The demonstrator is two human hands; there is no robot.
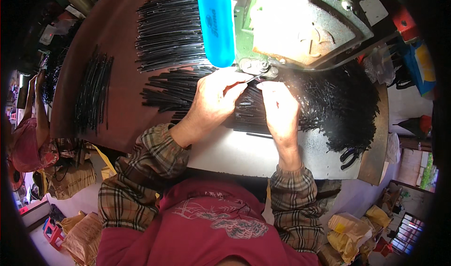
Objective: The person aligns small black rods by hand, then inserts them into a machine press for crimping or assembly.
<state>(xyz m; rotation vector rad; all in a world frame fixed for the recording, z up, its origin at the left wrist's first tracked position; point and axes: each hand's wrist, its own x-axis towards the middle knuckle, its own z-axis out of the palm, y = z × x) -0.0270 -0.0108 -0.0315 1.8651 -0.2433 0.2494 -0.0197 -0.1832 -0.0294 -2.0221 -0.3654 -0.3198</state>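
My left hand (211, 98) is closed, with thumb and forefinger pinching a thin dark strip (252, 79). The strip reaches toward the small round metal parts (256, 66) at the foot of a green machine (245, 45). Just to the right, my right hand (282, 107) is also closed in a pinch below those metal parts. What its fingertips hold is too small to make out. Under and between my hands lie loose black strips (249, 108). Farther left, more strips lie in a fan (164, 90), and a neat row (169, 31) lies behind it.
A blue oval piece (216, 26) juts down beside the brightly lit machine cover (300, 31). A tangled black heap (350, 106) covers the right side, with dark-handled pliers (348, 158) at its edge. Another strip bundle (95, 90) lies left. A co-worker's arms (35, 92) show far left.
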